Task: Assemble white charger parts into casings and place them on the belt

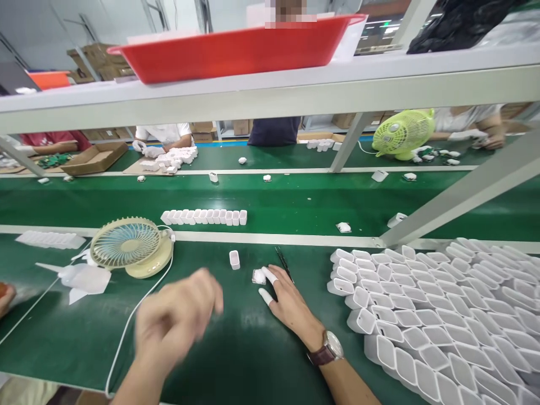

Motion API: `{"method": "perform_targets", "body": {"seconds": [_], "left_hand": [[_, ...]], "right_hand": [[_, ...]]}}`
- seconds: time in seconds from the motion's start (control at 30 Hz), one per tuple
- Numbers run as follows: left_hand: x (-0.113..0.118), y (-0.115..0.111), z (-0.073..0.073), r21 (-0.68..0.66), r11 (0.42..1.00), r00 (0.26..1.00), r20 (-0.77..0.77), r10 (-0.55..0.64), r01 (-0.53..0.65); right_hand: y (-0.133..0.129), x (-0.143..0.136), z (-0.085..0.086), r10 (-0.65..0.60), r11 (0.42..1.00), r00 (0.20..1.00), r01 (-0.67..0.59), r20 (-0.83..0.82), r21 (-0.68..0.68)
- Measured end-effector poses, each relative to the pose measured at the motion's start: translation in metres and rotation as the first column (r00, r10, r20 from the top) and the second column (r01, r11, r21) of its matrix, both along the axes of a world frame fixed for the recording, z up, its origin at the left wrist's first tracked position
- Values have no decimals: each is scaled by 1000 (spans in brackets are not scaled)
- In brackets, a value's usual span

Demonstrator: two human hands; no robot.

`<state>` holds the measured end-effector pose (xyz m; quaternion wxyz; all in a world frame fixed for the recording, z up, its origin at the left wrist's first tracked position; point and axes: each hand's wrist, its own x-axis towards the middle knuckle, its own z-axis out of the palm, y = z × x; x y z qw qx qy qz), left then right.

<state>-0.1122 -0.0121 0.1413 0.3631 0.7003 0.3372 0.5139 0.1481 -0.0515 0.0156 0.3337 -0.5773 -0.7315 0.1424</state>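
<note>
Green worktop (236, 349) fills the lower frame, bordered above by a parallel green strip (295, 205). Near the centre lies a small white piece (259, 276), an index fingertip of the right hand (293, 306) touching or almost touching its edge; this hand is spread, thumb apart, gripping nothing. Lower left of centre, the left hand (177, 320) is raised with curled fingers; whether it holds anything cannot be told. Just beyond the piece stands an open white cup (234, 260). By judgement, the piece is light and possibly delicate, best pinched at opposite side edges; the cup is probably stiff, smooth and slightly slippery, suited to a grip on its outer walls. Motion blurs the left fingers; the right hand partly hides dark tweezers (285, 264); massed white cups (422, 318) run off at right; the piece's underside is unseen.
</note>
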Motion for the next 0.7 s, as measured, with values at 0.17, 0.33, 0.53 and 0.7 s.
{"method": "perform_targets", "body": {"seconds": [0.17, 0.33, 0.53, 0.7], "left_hand": [[30, 61, -54, -51, 996, 939, -340, 51, -72], [40, 86, -115, -95, 994, 877, -480, 5, -57], [42, 81, -119, -57, 998, 882, -472, -17, -12], [44, 64, -124, 1, 1000, 891, -454, 10, -11]], "right_hand": [[3, -3, 9, 13, 1000, 997, -13, 79, -6], [14, 0, 27, -12, 1000, 998, 12, -68, 1], [37, 0, 22, 44, 997, 880, -10, -474, 73], [34, -3, 11, 31, 995, 877, 17, -479, 95]]}}
